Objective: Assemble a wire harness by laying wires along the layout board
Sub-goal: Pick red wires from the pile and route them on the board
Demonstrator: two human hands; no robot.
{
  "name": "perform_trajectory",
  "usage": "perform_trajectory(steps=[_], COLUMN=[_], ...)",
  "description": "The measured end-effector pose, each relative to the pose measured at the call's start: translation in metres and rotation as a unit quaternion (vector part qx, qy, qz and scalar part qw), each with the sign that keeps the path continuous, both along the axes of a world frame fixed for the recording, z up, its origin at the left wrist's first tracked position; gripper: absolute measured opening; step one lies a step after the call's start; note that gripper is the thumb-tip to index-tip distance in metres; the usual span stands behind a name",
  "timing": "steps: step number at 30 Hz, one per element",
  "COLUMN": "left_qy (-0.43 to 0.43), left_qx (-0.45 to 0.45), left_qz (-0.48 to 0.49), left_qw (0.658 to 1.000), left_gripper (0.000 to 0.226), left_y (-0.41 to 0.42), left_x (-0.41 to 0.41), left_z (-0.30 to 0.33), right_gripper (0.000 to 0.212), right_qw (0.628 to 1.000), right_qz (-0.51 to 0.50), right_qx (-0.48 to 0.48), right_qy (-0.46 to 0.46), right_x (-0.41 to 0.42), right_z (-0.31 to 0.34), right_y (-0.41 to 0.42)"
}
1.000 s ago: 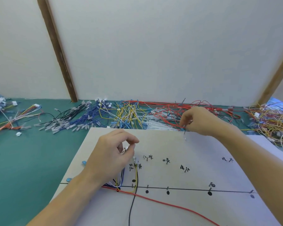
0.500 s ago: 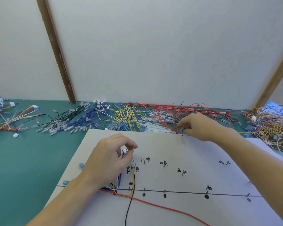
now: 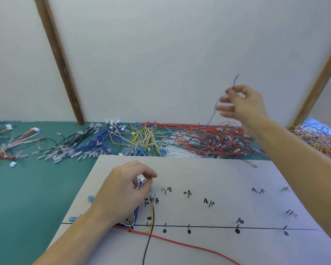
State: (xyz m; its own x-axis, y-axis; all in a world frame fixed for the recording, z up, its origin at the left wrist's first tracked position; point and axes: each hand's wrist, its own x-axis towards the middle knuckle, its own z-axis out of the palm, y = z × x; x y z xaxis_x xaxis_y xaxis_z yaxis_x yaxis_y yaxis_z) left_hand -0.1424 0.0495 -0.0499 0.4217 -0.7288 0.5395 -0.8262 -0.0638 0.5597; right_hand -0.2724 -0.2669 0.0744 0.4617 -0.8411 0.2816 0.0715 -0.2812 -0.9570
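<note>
Overhead, black wire (image 3: pixel 212 115) near-vertical, tip up, in right hand (image 3: pixel 244 105).

Left hand (image 3: pixel 125 190): lying low over the near-left area, forearm entering from the lower left, knuckles up, fingers curling inward, thumb and forefinger tips pinching together. Right hand (image 3: pixel 241 106): hovering raised at upper right, well apart from the left, forearm reaching in from the lower right edge, wrist bending back, thumb and forefinger pinching, remaining fingers spreading loosely leftward; outline blurring, finer finger detail not discernible.
</note>
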Motion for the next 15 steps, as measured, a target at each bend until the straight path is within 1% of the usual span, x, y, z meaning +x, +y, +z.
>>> perform_trajectory(steps=[1, 3, 6, 9, 12, 13, 15], left_qy=[-0.002, 0.0, 0.024, 0.068, 0.131, 0.153, 0.212], left_qx=[-0.006, -0.021, -0.044, -0.055, -0.081, -0.089, -0.096], left_qz=[0.004, 0.019, 0.034, 0.033, 0.021, 0.012, -0.015], left_qw=[1.0, 1.0, 0.998, 0.996, 0.988, 0.984, 0.972], left_gripper=[0.034, 0.033, 0.033, 0.037, 0.043, 0.049, 0.068], left_y=[0.0, -0.001, -0.002, -0.005, -0.008, -0.009, -0.014], left_x=[0.0, 0.0, -0.002, -0.004, -0.006, -0.008, -0.013], left_z=[0.0, 0.002, 0.002, 0.002, 0.01, 0.016, 0.03], right_gripper=[0.012, 0.013, 0.014, 0.017, 0.018, 0.018, 0.018], right_qw=[0.998, 0.991, 0.974, 0.961, 0.95, 0.946, 0.935], right_qz=[0.006, 0.038, 0.104, 0.157, 0.215, 0.236, 0.284], right_qx=[0.021, 0.036, 0.029, -0.004, -0.018, -0.019, -0.013], right_qy=[-0.051, -0.125, -0.202, -0.228, -0.226, -0.222, -0.212], right_x=[0.004, 0.01, 0.012, 0.003, -0.014, -0.021, -0.034], right_z=[0.014, 0.04, 0.075, 0.1, 0.108, 0.107, 0.101], right_y=[-0.001, 0.001, 0.017, 0.043, 0.073, 0.083, 0.103])
